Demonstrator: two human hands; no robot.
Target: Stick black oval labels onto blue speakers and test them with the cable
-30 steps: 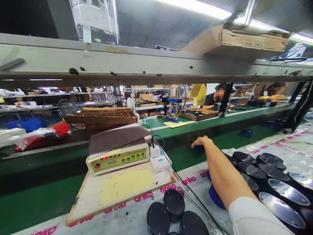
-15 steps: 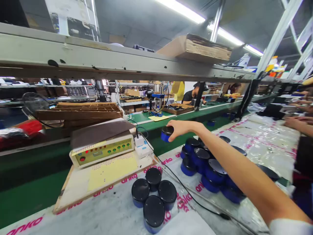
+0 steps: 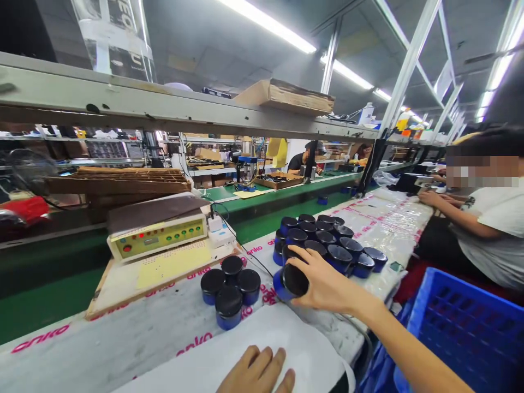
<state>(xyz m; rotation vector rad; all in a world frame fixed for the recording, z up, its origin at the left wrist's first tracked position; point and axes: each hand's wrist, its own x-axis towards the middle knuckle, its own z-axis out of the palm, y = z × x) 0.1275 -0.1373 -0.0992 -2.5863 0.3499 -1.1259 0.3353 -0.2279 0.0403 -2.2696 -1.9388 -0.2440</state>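
My right hand (image 3: 323, 278) is closed round the side of a short round blue jar with a black top (image 3: 290, 281), held tilted above the table. Just behind it stands a large cluster of the same blue jars (image 3: 325, 237), some of them stacked at the left end. To the left, a small group of several matching jars (image 3: 228, 303) stands upright and close together. At the bottom edge my left hand (image 3: 260, 374) rests on a white sheet (image 3: 286, 333), fingers slightly apart and nothing in them.
A control box with lit buttons (image 3: 159, 234) sits on a board (image 3: 123, 292) at left. Beyond runs a green conveyor belt (image 3: 262, 224) with a jar (image 3: 322, 201) on it. A shelf beam (image 3: 184, 112) crosses overhead. At right are a blue crate (image 3: 462, 327) and a seated person (image 3: 487, 218).
My right hand has come back from over the green belt, nearer to me, with a jar in it. My left hand has come into view. The view has turned right, showing the crate.
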